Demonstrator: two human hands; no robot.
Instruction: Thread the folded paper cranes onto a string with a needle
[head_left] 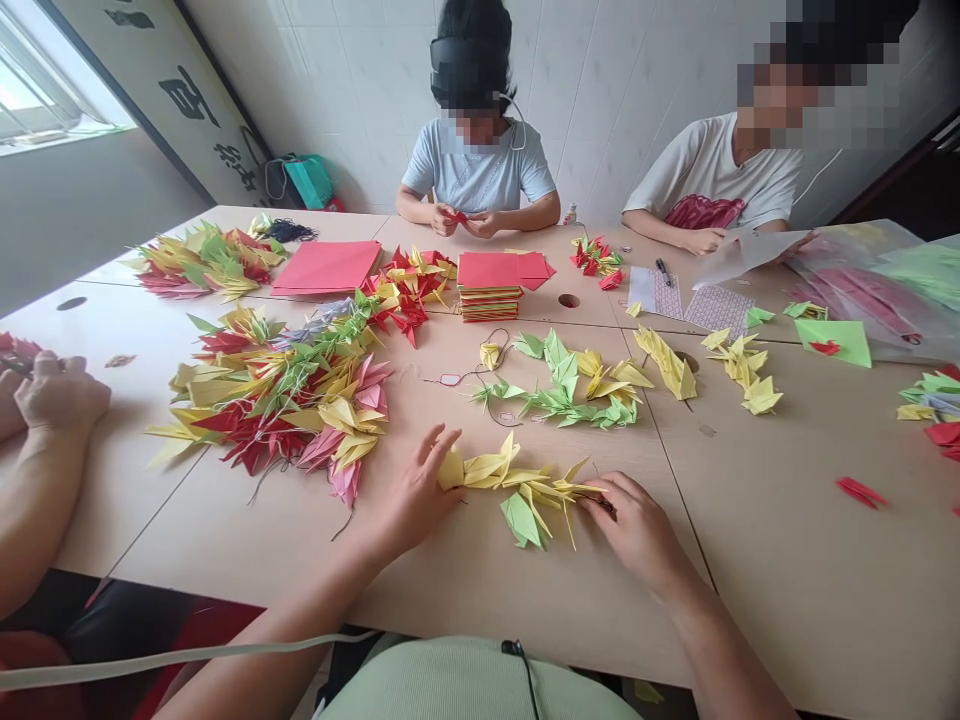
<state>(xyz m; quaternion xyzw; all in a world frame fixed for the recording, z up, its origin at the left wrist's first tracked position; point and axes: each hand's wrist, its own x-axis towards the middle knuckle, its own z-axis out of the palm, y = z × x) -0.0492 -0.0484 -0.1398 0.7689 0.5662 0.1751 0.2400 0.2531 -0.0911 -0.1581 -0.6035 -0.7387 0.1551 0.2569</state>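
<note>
Yellow folded-paper strand (517,472) lies across the near part of the table (772,590), stretched lengthwise between a worker's two hands. The left hand (412,505) has a loose, partly open grip, fingers raised and spread against one end; the right hand (634,520) has a nearly closed grip, its fingertips pinching the other end. The step in hand looks like setting the strand out straight; any shift of it would call for light support at both ends, sparing the thin points. Green folded pieces (523,520) sit against its near side, with a green strand (577,403) just beyond and a multicolored pile (289,390) to the left. Across the table, a person (480,165) handles red paper (457,216).
</note>
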